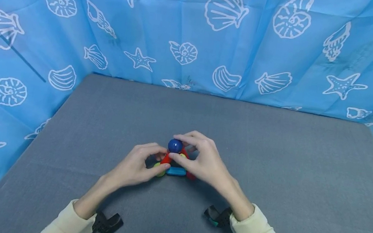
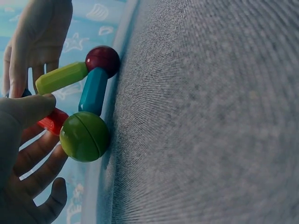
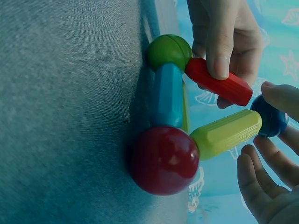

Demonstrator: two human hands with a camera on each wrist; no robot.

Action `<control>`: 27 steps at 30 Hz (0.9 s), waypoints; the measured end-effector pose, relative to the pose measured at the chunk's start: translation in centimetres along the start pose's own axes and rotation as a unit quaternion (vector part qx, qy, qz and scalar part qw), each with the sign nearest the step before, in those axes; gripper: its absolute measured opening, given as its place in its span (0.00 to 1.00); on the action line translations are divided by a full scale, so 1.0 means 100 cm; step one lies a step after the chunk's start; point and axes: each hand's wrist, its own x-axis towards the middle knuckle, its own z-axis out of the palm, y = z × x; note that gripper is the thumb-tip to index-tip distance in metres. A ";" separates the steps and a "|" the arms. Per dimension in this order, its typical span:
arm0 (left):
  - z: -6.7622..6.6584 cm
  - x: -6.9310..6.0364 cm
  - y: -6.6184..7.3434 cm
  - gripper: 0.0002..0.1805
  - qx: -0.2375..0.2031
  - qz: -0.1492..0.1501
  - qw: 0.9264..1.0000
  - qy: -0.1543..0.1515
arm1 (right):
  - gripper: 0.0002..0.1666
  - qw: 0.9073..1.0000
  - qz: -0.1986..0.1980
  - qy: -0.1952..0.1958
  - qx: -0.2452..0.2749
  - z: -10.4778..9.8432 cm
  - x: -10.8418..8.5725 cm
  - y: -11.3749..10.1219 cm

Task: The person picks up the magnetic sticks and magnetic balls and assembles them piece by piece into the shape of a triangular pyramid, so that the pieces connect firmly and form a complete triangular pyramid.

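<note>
A small frame of rods and balls stands on the table between both hands. My left hand (image 1: 134, 165) pinches a red rod (image 3: 239, 91) between thumb and fingers; its lower end meets a green ball (image 3: 169, 52). With thumb and fingertips, my right hand (image 1: 208, 161) holds a dark blue ball (image 1: 175, 145) at the top. A yellow-green rod (image 3: 229, 132) slants from this ball down to a dark red ball (image 3: 163, 159). Between the green and dark red balls lies a blue rod (image 3: 167, 95). Whether the red rod's upper end touches the blue ball, I cannot tell.
The grey cloth-covered table (image 1: 274, 152) extends around the hands. Behind it and at its sides hangs a blue curtain (image 1: 164, 18) with white shells and starfish. Black wrist devices (image 1: 108, 223) stick out by both cuffs.
</note>
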 end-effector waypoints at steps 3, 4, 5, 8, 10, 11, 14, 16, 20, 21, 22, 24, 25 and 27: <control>0.000 0.000 0.000 0.14 0.002 0.002 1.000 0.001 | 0.24 1.000 -0.001 -0.004 0.000 0.001 -0.002 -0.001; 0.000 0.000 0.001 0.14 0.002 0.002 1.000 0.002 | 0.24 1.000 -0.002 -0.006 0.001 0.001 -0.002 -0.001; 0.000 0.000 0.001 0.14 0.003 0.002 1.000 0.002 | 0.24 1.000 -0.002 -0.007 0.001 0.002 -0.003 -0.001; 0.000 0.000 0.001 0.14 0.005 -0.002 1.000 0.002 | 0.24 1.000 -0.001 -0.007 -0.001 0.002 -0.004 -0.002; -0.001 0.000 0.002 0.14 0.004 -0.005 1.000 0.001 | 0.25 1.000 -0.001 -0.006 -0.003 0.002 -0.005 -0.002; -0.001 0.000 0.002 0.14 0.004 -0.006 1.000 0.001 | 0.25 1.000 -0.001 -0.007 -0.004 0.002 -0.005 -0.002; 0.000 0.000 0.003 0.14 0.001 -0.009 1.000 0.003 | 0.26 1.000 -0.005 -0.013 -0.012 0.001 -0.007 -0.001; 0.000 0.000 0.003 0.14 -0.001 -0.010 1.000 0.004 | 0.28 1.000 -0.007 -0.021 -0.019 0.001 -0.009 0.001; 0.000 0.000 0.002 0.14 -0.001 -0.009 1.000 0.006 | 0.29 0.999 -0.011 -0.034 -0.028 0.002 -0.010 0.003; 0.000 0.000 0.002 0.14 0.000 -0.007 1.000 0.007 | 0.29 0.999 -0.011 -0.035 -0.028 0.002 -0.010 0.004; 0.001 0.000 0.002 0.14 0.001 -0.005 1.000 0.007 | 0.29 0.999 -0.011 -0.035 -0.028 0.002 -0.010 0.004; 0.002 0.000 0.003 0.14 0.005 0.001 1.000 0.008 | 0.29 0.999 -0.013 -0.032 -0.026 0.002 -0.011 0.005; 0.002 0.001 0.003 0.15 0.008 0.004 1.000 0.007 | 0.29 0.999 -0.013 -0.030 -0.025 0.002 -0.012 0.005; 0.003 0.001 0.004 0.15 0.015 0.008 1.000 0.006 | 0.29 0.999 -0.012 -0.027 -0.022 0.002 -0.013 0.006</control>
